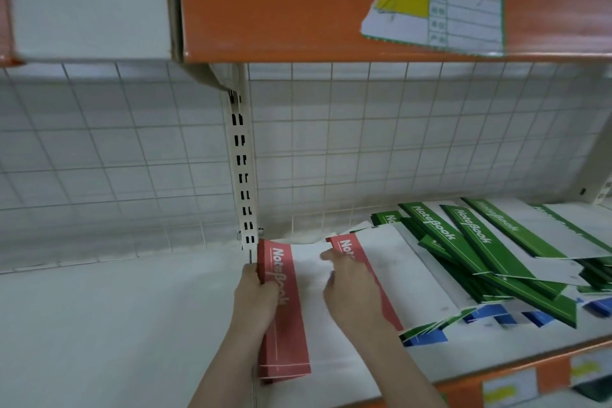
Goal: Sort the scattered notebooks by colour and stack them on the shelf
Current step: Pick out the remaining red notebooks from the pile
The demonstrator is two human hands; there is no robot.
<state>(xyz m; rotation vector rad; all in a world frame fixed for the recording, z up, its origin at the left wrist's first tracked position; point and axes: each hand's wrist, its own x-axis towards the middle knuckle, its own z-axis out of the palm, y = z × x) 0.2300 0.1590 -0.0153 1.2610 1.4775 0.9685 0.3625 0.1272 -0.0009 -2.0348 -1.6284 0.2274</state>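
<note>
A white wire-grid back panel (364, 142) rises behind a pale white shelf (116, 325), split by a slotted upright post (243, 175). Above hangs an orange upper shelf edge (265, 10) with a torn paper label (440, 7) stuck to it. The lower shelf has an orange front lip (516, 378) carrying blurred price tags.

On the right part of the shelf lies a loose, overlapping pile of green notebooks (470, 242), their long axes running from the back left toward the front right, green spine bands up and the printed word reading along that line. Blue notebooks (427, 338) peek out from under the pile at its front edge, mostly covered.

In the middle, just right of the post, sits a stack of red notebooks (284, 308). Its long axis runs nearly straight from the back panel toward the shelf front, red spine band along the left side, white covers spreading to the right. A second red notebook (364, 278) lies on that white area, angled slightly toward the front right.

The left hand (255, 301) grips the spine edge of the red stack, fingers curled round it. The right hand (354, 291) rests on the second red notebook with fingers bent; whether it pinches the cover I cannot tell
</note>
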